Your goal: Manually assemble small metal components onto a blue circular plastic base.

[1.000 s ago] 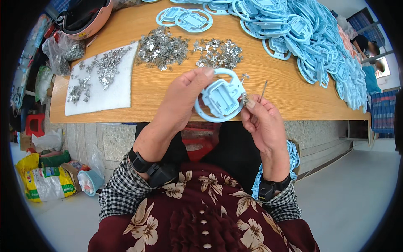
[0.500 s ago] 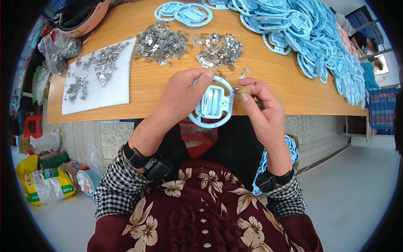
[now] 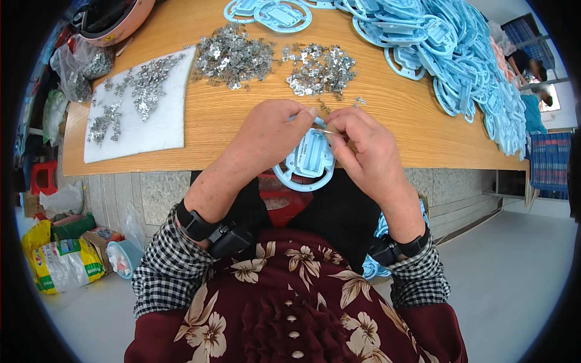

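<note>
A light-blue plastic wheel-shaped part (image 3: 290, 175), with a round rim and a rectangular recess in its middle, is tilted at the table's front edge. My left hand (image 3: 271, 130) is closed on its upper left rim, with thumb and fingers pinching it. Over the upper right rim, my right hand (image 3: 363, 145) is closed in a pinch. A thin metal piece (image 3: 327, 131) sticks out of its fingertips towards the wheel part; its full shape is hidden. Beyond my hands lie two heaps of small metal clips, a larger heap (image 3: 233, 57) and a smaller heap (image 3: 319, 69).
At the left, a white foam sheet (image 3: 166, 130) carries more metal clips. A big pile of light-blue wheel parts (image 3: 448, 60) covers the right back of the wooden table (image 3: 417, 148). A pink helmet (image 3: 124, 27) and a plastic bag of clips (image 3: 75, 72) sit far left.
My right hand has moved left and brought its fingertips with the metal piece onto the wheel part's upper rim. The left hand keeps its hold.
</note>
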Demonstrator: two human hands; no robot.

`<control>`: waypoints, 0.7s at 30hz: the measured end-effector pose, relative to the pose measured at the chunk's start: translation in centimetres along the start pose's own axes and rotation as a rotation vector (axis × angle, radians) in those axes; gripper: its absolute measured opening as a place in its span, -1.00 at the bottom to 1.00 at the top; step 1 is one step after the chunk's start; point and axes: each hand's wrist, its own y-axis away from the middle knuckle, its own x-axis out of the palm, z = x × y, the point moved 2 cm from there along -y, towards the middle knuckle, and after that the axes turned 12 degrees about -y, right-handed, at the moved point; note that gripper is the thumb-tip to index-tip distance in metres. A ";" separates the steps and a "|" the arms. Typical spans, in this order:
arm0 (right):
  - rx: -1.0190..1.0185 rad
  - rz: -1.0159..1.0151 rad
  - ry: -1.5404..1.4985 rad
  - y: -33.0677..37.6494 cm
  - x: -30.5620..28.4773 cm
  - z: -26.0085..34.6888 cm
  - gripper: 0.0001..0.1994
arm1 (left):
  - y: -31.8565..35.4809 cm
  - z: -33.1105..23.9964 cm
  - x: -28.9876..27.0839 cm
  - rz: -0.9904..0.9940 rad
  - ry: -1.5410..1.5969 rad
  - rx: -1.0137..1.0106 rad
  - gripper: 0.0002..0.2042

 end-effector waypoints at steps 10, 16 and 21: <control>0.169 0.161 0.284 -1.1 -0.4 1.4 -0.88 | 0.3 0.3 -0.7 0.159 0.101 0.110 -0.66; 0.288 0.024 0.013 0.3 -1.0 0.6 -0.80 | 0.5 -0.3 -0.5 0.105 0.017 0.076 -0.60; 0.268 0.052 0.083 1.4 -1.6 0.9 -0.74 | 0.0 0.8 -0.2 0.094 0.057 0.073 -0.62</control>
